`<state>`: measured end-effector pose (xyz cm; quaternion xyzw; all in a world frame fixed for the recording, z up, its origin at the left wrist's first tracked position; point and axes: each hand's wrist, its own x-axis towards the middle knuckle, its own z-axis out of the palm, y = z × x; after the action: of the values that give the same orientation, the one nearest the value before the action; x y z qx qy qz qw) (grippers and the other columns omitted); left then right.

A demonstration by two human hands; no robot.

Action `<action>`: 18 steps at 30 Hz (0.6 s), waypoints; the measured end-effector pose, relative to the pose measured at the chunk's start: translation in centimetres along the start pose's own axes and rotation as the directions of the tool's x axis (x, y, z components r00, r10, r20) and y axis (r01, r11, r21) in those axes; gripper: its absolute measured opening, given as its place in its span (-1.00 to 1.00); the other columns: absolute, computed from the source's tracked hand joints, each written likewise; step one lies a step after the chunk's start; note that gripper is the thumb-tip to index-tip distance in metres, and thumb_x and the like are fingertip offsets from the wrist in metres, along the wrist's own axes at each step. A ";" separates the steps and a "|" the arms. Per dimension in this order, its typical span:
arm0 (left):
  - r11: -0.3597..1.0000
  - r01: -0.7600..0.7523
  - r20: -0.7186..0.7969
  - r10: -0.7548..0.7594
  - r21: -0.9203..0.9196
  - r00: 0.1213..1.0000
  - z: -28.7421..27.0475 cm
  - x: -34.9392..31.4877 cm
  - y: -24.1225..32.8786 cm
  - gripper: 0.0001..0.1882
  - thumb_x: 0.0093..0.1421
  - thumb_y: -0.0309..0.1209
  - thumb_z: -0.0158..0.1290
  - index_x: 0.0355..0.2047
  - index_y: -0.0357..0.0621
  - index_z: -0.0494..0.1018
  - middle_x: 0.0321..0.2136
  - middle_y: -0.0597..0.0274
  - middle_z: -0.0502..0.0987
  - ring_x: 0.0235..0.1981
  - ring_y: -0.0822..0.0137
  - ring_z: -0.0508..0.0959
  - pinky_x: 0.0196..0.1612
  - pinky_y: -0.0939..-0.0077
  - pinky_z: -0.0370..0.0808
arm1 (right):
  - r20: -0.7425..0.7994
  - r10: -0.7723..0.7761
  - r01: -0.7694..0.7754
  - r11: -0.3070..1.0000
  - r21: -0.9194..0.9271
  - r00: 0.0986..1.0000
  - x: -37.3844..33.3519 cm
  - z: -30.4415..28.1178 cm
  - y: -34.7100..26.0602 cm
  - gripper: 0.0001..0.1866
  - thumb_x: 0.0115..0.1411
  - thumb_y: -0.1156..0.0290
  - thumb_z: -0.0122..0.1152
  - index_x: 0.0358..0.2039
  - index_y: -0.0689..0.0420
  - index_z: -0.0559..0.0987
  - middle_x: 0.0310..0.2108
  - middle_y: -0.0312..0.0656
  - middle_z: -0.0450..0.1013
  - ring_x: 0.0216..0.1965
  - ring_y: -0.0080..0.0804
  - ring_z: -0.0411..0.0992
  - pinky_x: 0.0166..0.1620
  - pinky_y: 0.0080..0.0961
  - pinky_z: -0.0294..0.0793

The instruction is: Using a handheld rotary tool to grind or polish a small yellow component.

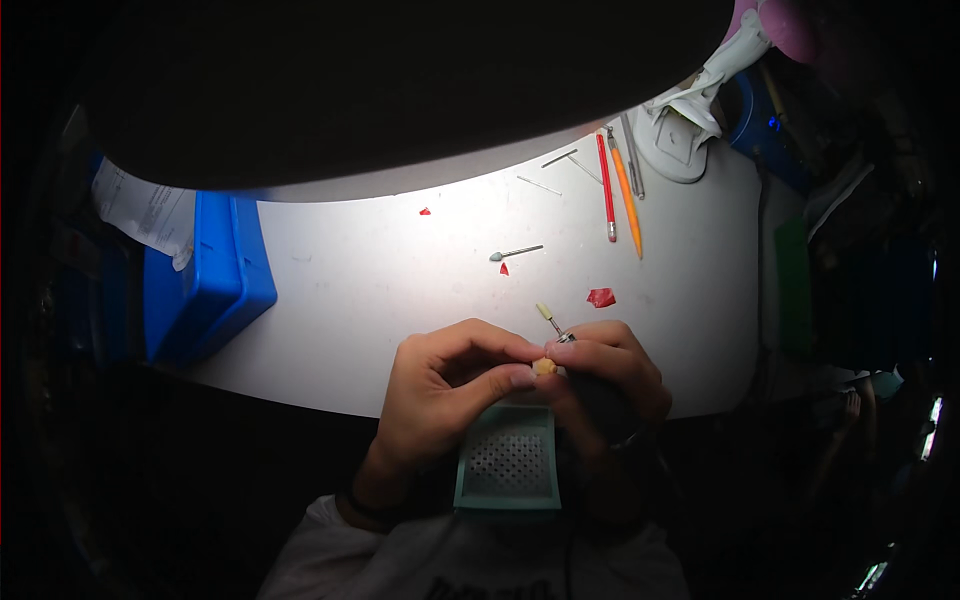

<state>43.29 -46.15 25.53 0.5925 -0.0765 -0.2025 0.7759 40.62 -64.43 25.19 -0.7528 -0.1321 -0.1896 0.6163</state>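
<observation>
My left hand (425, 390) pinches a small tan, tooth-like piece (545, 368) between thumb and fingers. In my right hand (620, 365) is a rotary handpiece (600, 400) with a dark body, partly hidden by the fingers. Its metal shank carries a pale yellow cylindrical bit (544, 311), which points up and away, just beyond the tan piece. The fingertips of both hands meet around the piece. Beneath them, at the table's near edge, sits a pale green tray with a perforated plate (508, 502).
On the white table (360, 290) lie a grey-tipped bit (515, 254), red scraps (601, 298), a red pencil (606, 185) and an orange pencil (625, 190). A blue bin (215, 280) stands left, a white lamp base (672, 145) back right. A dark lamp hood (400, 90) overhangs the back.
</observation>
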 end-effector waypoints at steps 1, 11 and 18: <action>1.000 -0.003 0.001 0.003 -0.009 1.000 0.0 -0.1 0.0 -0.82 0.26 -0.61 0.21 -0.13 -0.41 0.57 -0.22 0.05 0.68 -0.16 0.35 0.67 -0.01 0.51 0.60 | 0.001 0.001 -0.001 1.000 0.002 1.000 -0.1 0.0 0.1 -0.64 0.05 0.64 0.48 -0.12 0.12 0.63 -0.32 -0.13 0.53 -0.34 -0.35 0.57 -0.28 -0.47 0.56; 1.000 0.001 0.025 0.000 -0.026 1.000 -0.1 0.1 0.2 -0.81 0.26 -0.63 0.20 -0.12 -0.42 0.56 -0.21 0.03 0.67 -0.14 0.35 0.66 0.02 0.50 0.59 | -0.001 -0.020 0.020 1.000 0.004 1.000 -0.3 -0.1 0.5 -0.64 0.05 0.64 0.49 -0.13 0.12 0.64 -0.31 -0.12 0.53 -0.35 -0.36 0.57 -0.29 -0.47 0.57; 0.988 0.044 -0.049 -0.051 -0.146 0.997 0.1 0.5 0.2 -0.82 0.25 -0.65 0.20 -0.14 -0.44 0.55 -0.23 0.01 0.66 -0.14 0.34 0.66 0.02 0.48 0.60 | -0.035 -0.098 0.103 0.970 0.221 0.995 -0.5 0.2 0.7 -0.74 0.07 0.76 0.33 -0.22 0.20 0.61 -0.27 0.00 0.52 -0.23 -0.21 0.62 -0.20 -0.42 0.65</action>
<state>43.72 -46.41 25.65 0.5416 -0.0271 -0.2102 0.8135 40.47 -64.40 24.29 -0.6692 -0.1831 -0.2134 0.6878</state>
